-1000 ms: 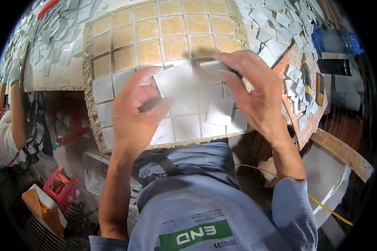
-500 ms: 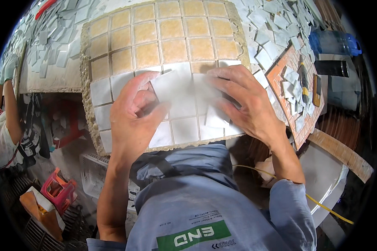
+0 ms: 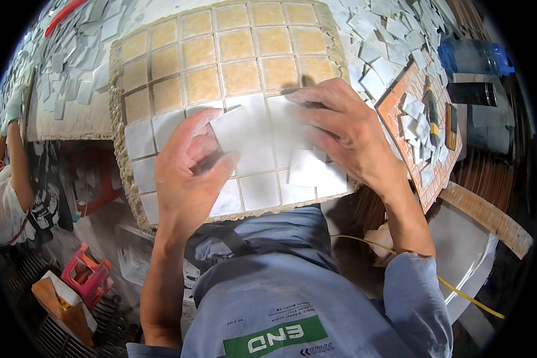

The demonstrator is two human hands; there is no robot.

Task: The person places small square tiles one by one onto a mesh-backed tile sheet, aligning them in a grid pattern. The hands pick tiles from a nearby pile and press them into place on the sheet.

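Note:
A square mould board (image 3: 221, 51) with a rough, pebbly border lies in front of me, its upper rows showing ochre squares. White square tiles (image 3: 259, 190) cover its lower rows. My left hand (image 3: 188, 155) is closed around a few thin white tiles (image 3: 235, 126), gripped between thumb and fingers over the board. My right hand (image 3: 346, 134) is curled over the board, fingertips at the upper edge of a white tile (image 3: 280, 110) by the ochre squares; motion blurs its fingertips. Beneath that hand, another white tile (image 3: 307, 170) lies askew on the laid ones.
Loose white tiles (image 3: 379, 65) spread along the right, more (image 3: 77, 74) at the far left. An orange gridded board (image 3: 394, 98) carries tile pieces and a yellow-black cutter (image 3: 431, 116). Beyond it lie a blue bottle (image 3: 474, 58) and a black cylinder (image 3: 471, 93). A co-worker's arm (image 3: 19, 158) shows left.
My right hand has moved slightly up the board. White tile now covers an ochre square that showed under its fingertips. The board has shifted slightly left in view; my left hand keeps its tiles.

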